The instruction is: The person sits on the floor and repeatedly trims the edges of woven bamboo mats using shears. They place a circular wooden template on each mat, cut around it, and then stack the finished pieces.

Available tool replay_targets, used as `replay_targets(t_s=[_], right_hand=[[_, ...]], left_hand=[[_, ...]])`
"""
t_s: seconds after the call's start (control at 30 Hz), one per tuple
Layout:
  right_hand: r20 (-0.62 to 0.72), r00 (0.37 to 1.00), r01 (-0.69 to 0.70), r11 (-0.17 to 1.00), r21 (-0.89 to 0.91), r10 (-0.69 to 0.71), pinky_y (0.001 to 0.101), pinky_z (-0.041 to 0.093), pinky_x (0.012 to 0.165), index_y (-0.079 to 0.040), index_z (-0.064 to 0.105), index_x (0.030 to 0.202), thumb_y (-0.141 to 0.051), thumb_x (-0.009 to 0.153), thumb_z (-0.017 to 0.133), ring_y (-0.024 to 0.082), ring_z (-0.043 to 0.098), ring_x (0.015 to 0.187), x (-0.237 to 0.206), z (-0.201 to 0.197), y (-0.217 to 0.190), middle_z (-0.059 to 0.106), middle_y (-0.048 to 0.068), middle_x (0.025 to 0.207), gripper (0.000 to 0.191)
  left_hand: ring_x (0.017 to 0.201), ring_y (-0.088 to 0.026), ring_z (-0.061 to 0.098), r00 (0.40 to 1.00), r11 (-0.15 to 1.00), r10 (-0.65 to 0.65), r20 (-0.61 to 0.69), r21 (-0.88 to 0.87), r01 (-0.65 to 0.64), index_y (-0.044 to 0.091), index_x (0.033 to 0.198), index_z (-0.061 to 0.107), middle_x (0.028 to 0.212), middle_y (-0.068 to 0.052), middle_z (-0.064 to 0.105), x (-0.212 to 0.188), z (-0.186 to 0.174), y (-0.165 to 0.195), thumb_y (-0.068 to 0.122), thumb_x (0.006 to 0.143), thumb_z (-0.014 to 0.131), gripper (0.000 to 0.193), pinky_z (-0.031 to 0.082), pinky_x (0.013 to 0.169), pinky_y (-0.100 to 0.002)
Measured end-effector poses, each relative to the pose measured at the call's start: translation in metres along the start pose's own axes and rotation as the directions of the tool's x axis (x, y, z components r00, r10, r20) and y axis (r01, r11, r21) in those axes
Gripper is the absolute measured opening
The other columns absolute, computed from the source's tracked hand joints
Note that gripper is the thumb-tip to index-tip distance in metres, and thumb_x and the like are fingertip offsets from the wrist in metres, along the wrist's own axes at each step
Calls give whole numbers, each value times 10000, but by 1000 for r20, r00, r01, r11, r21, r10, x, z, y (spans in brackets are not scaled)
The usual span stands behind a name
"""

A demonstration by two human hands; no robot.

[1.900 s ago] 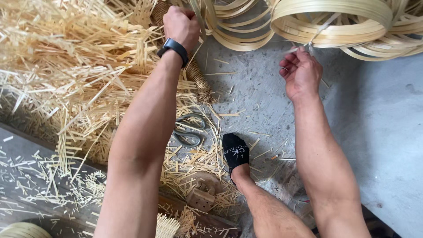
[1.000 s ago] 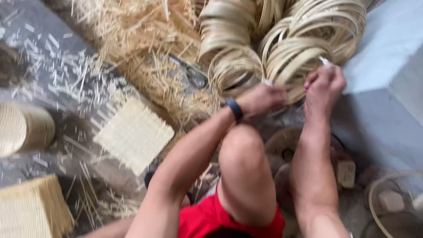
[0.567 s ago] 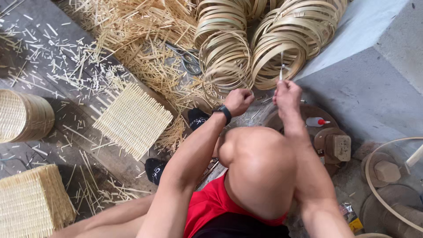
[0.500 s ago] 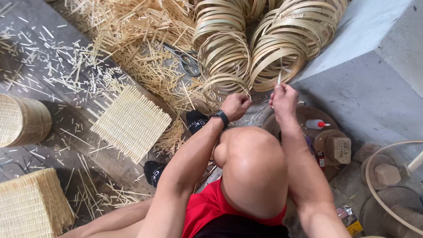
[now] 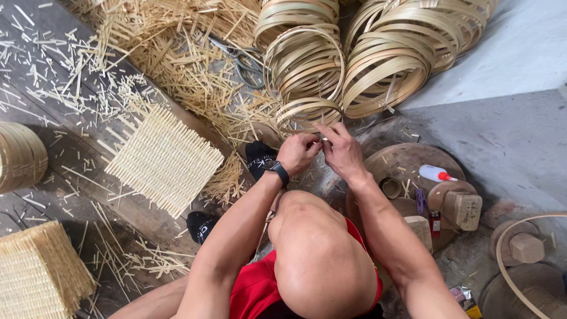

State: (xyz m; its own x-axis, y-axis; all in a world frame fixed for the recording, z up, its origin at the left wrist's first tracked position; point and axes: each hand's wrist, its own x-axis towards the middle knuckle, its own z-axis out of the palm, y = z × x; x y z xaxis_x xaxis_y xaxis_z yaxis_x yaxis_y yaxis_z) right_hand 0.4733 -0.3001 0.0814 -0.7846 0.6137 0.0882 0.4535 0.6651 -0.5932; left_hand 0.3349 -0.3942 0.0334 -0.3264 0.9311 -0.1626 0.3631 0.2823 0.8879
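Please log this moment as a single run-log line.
left hand: pinching small piece, kind unclear | right hand: fingertips on same piece | bamboo hoop stack: just beyond hands | woven mat: flat on floor

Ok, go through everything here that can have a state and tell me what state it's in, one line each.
Left hand: fingers pinched together against the right hand.
Right hand: fingers closed on something too small to tell.
Bamboo hoops: stacked, leaning.
Woven mat: flat, ends untrimmed.
Scissors: lying among the strips.
Glue bottle: on its side, capped.
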Motion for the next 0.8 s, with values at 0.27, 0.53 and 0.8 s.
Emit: replay_targets(t_s=[0.27,0.53,0.8], right_hand=[[-225,957,-151,978,145,182,340,631,730,-45,664,1237,-10,1011,596,194,724,842,38,-8,29,738,111,968,239],[-228,639,-565,649,510,735,301,491,413,91,417,1339,-7,935,550,188,650,499,70,-34,91,678,145,762,437],[-89,476,-657,421,625,875,301,399,345,17,626,919,-237,1066,441,177,575,417,52,-33,87,624,110,648,347]], left_hand=[[871,-261,751,976,978,-197,-89,-88,190,32,1198,715,1006,-171,763,-65,-54,-12,293,924,710,378,584,794,-348],[837,-116,730,848,885,-463,-259,-193,424,25,1180,738,955,-100,796,-134,-105,-55,260,913,757,357,577,759,-271],[770,-71,677,851,876,-453,-268,-311,368,12,1161,745,890,-38,773,-140,-119,-53,254,923,743,340,549,695,-245]])
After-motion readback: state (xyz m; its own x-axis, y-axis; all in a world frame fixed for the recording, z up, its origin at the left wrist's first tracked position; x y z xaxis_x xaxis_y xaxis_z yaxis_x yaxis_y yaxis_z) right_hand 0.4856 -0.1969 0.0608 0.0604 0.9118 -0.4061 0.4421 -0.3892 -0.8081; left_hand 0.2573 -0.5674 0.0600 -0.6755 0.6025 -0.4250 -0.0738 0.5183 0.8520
